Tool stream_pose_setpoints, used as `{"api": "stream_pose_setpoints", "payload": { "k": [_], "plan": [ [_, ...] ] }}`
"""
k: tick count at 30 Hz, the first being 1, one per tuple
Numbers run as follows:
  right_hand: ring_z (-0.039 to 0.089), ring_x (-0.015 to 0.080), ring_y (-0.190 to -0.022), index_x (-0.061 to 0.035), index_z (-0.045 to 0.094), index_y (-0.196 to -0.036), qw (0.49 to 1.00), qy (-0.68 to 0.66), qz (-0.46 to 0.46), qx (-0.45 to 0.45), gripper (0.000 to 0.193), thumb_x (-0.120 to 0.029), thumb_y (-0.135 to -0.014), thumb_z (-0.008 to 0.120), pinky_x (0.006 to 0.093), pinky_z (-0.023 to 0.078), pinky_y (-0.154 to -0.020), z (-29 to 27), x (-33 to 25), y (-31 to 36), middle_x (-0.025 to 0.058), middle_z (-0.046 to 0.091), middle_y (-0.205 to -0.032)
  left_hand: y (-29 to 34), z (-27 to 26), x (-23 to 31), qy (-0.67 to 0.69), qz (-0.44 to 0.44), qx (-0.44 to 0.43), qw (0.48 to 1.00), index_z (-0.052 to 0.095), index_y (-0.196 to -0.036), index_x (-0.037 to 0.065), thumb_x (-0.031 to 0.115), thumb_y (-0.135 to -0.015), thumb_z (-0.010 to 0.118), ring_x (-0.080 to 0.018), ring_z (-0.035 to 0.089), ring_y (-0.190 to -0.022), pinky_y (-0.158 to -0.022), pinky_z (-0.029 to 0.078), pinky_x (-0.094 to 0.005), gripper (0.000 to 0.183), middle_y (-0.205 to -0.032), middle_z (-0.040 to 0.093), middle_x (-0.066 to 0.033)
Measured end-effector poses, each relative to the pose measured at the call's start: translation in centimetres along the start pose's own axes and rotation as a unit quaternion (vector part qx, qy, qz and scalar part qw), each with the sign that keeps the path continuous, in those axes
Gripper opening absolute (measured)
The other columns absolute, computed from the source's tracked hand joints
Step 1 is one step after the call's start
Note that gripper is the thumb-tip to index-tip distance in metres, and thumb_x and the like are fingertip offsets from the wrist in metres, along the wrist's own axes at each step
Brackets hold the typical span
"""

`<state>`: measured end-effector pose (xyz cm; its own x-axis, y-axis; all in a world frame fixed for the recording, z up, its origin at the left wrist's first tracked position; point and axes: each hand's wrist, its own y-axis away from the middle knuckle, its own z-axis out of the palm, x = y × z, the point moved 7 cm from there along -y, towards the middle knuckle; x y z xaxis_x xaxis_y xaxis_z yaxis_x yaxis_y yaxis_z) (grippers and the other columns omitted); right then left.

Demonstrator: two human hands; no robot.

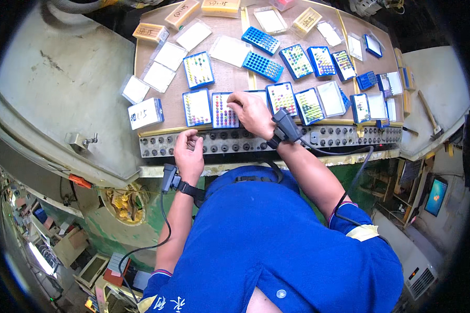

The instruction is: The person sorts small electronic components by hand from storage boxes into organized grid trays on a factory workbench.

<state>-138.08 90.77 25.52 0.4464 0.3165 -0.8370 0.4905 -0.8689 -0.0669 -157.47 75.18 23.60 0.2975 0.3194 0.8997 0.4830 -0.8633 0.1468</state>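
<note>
My right hand is over a blue-rimmed tray of small red and purple pegs, with its thumb and fingers pinched together at the tray's right side. Whatever is in that pinch is too small to make out. My left hand is by the front edge of the board, beside a metal rail with rows of dark round sockets. Its fingers are curled toward the thumb, and I cannot see what they hold. To the left of the red-and-purple tray stands a blue tray with rows of yellowish pegs.
More blue trays of coloured pegs cover the board's middle and right. Clear lids and labelled boxes lie at the left. A hammer rests on the right metal surface. Cables run from both wrist-mounted devices.
</note>
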Motion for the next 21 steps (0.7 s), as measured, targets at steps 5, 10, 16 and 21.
{"api": "stream_pose_setpoints", "payload": {
  "k": [5, 10, 16, 21],
  "plan": [
    [0.07, 0.0398, -0.091, -0.0018, 0.068, -0.102, 1.0, 0.026, -0.007, 0.004, 0.009, -0.009, -0.098, 0.067, 0.0471, 0.055, -0.081, 1.4, 0.3, 0.3, 0.0199, 0.072, -0.095, 1.3, -0.7, -1.0, 0.014, -0.015, -0.006, 1.0, 0.069, -0.113, 0.003, -0.001, -0.094, 0.072, -0.0063, 0.053, -0.077, -0.073, 0.047, -0.0242, 0.02, -0.089, 0.064, 0.001],
    [0.069, 0.0414, -0.091, -0.0031, 0.069, -0.098, 0.995, 0.087, -0.049, -0.007, 0.01, -0.012, -0.098, 0.065, 0.0507, 0.055, -0.082, 1.8, -0.2, 0.1, 0.0202, 0.071, -0.095, 1.6, -1.1, -1.6, 0.029, -0.006, -0.007, 1.0, 0.069, -0.112, 0.002, -0.002, -0.092, 0.073, -0.0077, 0.056, -0.076, -0.071, 0.05, -0.0253, 0.021, -0.088, 0.065, -0.0009],
    [0.069, 0.0412, -0.094, -0.0032, 0.069, -0.096, 0.987, 0.138, -0.063, -0.048, 0.013, -0.014, -0.098, 0.063, 0.0527, 0.055, -0.083, 2.8, -0.5, 0.3, 0.0195, 0.069, -0.094, 0.1, -1.4, -0.5, -0.005, 0.039, -0.004, 0.999, 0.071, -0.11, 0.001, 0.0, -0.091, 0.072, -0.0135, 0.061, -0.076, -0.072, 0.052, -0.0298, 0.018, -0.091, 0.068, -0.0056],
    [0.066, 0.039, -0.096, -0.0034, 0.069, -0.09, 0.98, 0.09, -0.176, 0.027, 0.004, -0.007, -0.089, 0.067, 0.0482, 0.054, -0.085, 3.3, -4.8, 0.3, 0.018, 0.069, -0.091, -2.5, -0.9, 2.5, -0.132, 0.111, -0.002, 0.985, 0.074, -0.109, 0.004, 0.002, -0.089, 0.073, -0.0288, 0.067, -0.081, -0.076, 0.054, -0.0394, 0.02, -0.095, 0.068, -0.0134]
  ]
}}
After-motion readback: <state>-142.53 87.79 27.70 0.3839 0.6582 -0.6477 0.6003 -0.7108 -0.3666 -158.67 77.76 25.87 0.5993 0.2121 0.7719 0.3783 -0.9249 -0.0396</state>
